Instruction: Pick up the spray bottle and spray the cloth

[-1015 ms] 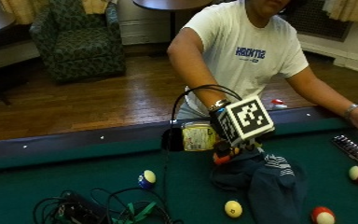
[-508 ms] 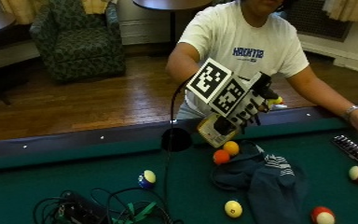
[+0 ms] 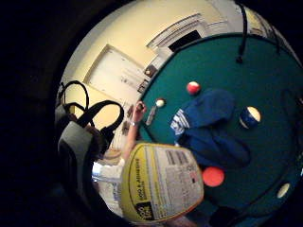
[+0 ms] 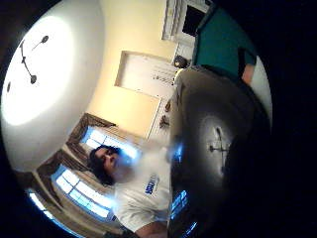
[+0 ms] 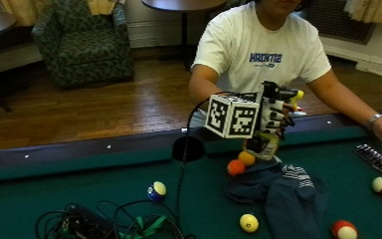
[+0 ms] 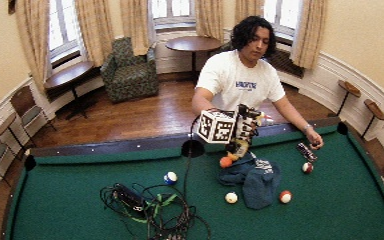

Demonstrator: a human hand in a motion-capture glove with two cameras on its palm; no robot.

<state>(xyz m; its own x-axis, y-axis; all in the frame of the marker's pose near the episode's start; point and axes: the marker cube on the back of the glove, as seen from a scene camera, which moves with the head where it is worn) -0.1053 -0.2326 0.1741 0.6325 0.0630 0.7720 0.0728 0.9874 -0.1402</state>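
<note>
On the counter (image 5: 58,184) a blue ball (image 5: 156,190) lies left, then orange balls (image 5: 240,163). Above them the right hand (image 5: 274,117) — fingers curled round the bottle (image 5: 264,144) — holds it up over the cloth (image 5: 287,191). The nozzle looks aimed sideways — spray may miss the cloth and wet the felt.

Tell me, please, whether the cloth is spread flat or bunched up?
Bunched up: the cloth lies in rumpled folds on the table, below the spray bottle.

White tee (image 5: 260,47) (blue print), wristband (image 5: 375,119)
</note>
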